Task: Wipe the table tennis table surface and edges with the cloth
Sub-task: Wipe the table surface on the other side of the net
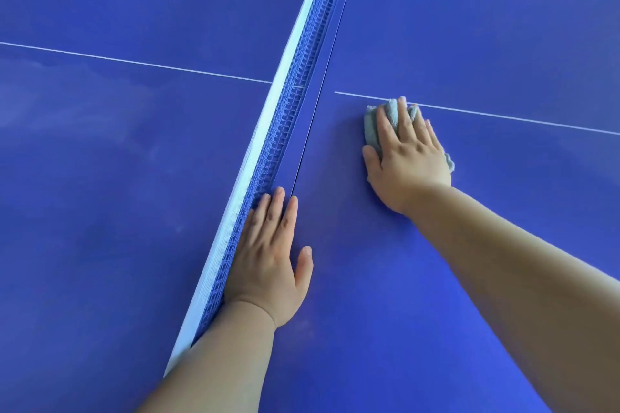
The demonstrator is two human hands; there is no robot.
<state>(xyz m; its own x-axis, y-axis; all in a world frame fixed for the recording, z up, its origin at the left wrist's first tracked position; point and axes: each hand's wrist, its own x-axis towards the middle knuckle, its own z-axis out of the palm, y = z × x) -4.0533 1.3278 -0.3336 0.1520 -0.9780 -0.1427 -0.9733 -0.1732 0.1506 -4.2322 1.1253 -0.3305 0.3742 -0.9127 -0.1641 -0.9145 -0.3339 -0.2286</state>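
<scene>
- right hand [407, 157] flat, fingers spread, pressing bunched cloth [370, 126] onto table [469, 27]; cloth under palm, poking past fingertips at white line [503, 116]
- left hand [268, 255] flat beside net [285, 104], holding nothing
- keep palm pressure even, overlap strokes

The right hand [407, 157] pressed a pale cloth [370, 127] flat on the blue table [469, 27], at the white line [503, 116] (fingers spread, cloth bunched between them). The left hand [268, 255] lay flat beside the net [295, 104].
</scene>
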